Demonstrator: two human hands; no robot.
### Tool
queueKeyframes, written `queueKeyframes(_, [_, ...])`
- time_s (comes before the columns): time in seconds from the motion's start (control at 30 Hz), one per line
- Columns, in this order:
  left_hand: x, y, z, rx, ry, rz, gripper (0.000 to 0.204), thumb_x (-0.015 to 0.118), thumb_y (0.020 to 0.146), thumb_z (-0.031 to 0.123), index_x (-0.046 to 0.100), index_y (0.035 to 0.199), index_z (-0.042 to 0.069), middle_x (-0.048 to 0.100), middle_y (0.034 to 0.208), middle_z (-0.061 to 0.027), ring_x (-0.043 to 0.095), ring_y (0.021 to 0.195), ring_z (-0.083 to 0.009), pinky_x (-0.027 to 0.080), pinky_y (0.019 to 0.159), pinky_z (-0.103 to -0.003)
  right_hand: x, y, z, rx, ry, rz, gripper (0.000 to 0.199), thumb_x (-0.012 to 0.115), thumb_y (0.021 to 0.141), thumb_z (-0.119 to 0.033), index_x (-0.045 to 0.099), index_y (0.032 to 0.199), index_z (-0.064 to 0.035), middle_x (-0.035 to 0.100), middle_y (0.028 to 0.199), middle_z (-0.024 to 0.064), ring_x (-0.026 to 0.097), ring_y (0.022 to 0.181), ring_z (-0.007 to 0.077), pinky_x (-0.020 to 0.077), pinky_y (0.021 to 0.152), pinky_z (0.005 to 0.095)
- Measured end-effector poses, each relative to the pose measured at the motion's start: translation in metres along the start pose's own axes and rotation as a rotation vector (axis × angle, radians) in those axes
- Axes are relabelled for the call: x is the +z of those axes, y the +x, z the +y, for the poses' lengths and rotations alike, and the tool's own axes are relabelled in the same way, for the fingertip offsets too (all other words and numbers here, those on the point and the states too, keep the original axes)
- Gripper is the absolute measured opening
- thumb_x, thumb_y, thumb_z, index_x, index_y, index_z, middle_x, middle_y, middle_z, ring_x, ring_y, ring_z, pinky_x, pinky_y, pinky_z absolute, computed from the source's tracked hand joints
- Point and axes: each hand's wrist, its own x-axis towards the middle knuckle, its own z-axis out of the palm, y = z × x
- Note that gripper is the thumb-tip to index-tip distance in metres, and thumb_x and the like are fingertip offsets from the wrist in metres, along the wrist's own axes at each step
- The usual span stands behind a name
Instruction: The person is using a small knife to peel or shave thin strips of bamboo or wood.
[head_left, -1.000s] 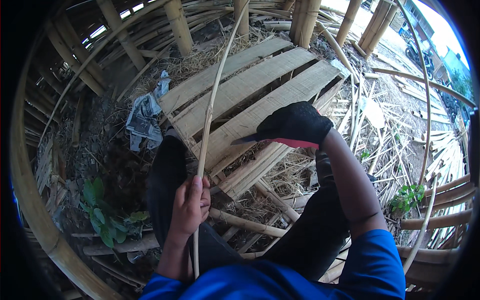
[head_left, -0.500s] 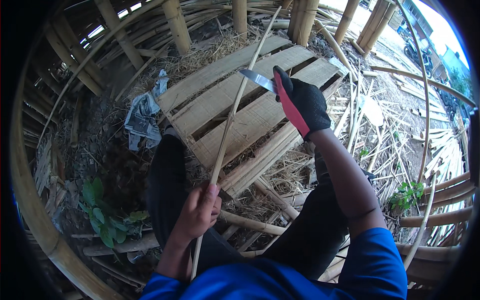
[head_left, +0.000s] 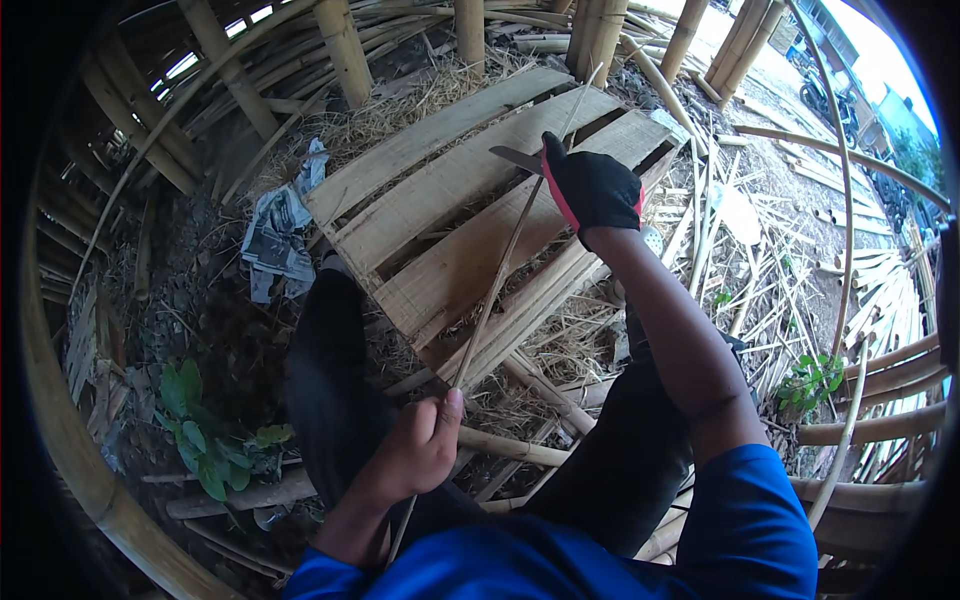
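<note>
Across the crate (head_left: 450, 185), strip (head_left: 500, 275) slants, (2 hands busy!) | left hand (head_left: 418, 450): bare fingers closed round its lower stretch | right hand (head_left: 595, 195): gloved fingers gripping knife (head_left: 518, 159), blade by strip

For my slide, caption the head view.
Bare left hand grips a long strip; gloved right hand holds a knife over wooden slats.

Slender pale strip (head_left: 503, 268) and knife (head_left: 518, 158).
The strip is held slantwise, its upper part crossed in view by the knife's grey, left-pointing blade.
</note>
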Motion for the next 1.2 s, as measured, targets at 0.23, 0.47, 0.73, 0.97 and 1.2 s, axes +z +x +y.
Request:
queueKeyframes(0.23, [0.003,0.002,0.002,-0.012,-0.044,-0.004,0.046,0.040,0.106,0.031,0.056,0.079,-0.002,0.059,0.070,-0.0270,0.060,0.074,-0.0474,0.043,0.060,-0.048,0.004,-0.002,-0.004,-0.071,-0.050,0.029,0.074,0.024,0.100,-0.061,0.074,0.081,-0.0089,0.070,0.077,0.0185,0.069,0.079,0.0385,0.0524,0.076,0.0470])
queueKeyframes(0.47, [0.003,-0.002,0.007,0.006,0.007,0.038,0.046,0.040,0.106,0.031,0.056,0.078,-0.003,0.059,0.071,-0.0271,0.060,0.075,-0.0477,0.044,0.061,-0.048,0.007,-0.007,-0.009,-0.079,-0.039,-0.031,0.070,0.024,0.101,-0.054,0.074,0.081,-0.0090,0.071,0.079,0.0146,0.069,0.080,0.0365,0.0511,0.072,0.0482])
queueKeyframes(0.73, [0.003,-0.003,0.011,-0.050,0.021,0.042,0.046,0.040,0.106,0.031,0.056,0.080,-0.003,0.058,0.070,-0.0274,0.059,0.075,-0.0485,0.044,0.062,-0.048,0.007,-0.006,0.003,-0.072,-0.003,-0.009,0.071,0.024,0.101,-0.055,0.073,0.079,-0.0075,0.071,0.078,0.0157,0.069,0.079,0.0372,0.0509,0.072,0.0480])
queueKeyframes(0.97, [0.005,-0.002,-0.006,0.007,0.077,0.020,0.046,0.038,0.107,0.036,0.059,0.093,-0.003,0.055,0.063,-0.0078,0.053,0.059,-0.0153,0.045,0.059,-0.034,0.010,-0.016,0.003,-0.112,0.028,-0.035,0.076,0.023,0.099,-0.061,0.073,0.078,-0.0068,0.069,0.075,0.0184,0.067,0.079,0.0408,0.0512,0.076,0.0472])
queueKeyframes(1.2, [0.004,-0.004,-0.003,-0.043,0.068,0.039,0.048,0.039,0.107,0.037,0.059,0.093,-0.004,0.054,0.062,-0.0079,0.053,0.059,-0.0156,0.045,0.060,-0.033,0.013,-0.027,-0.008,-0.088,0.021,-0.069,0.076,0.021,0.100,-0.058,0.073,0.081,-0.0068,0.069,0.078,0.0195,0.067,0.080,0.0420,0.0512,0.077,0.0481])
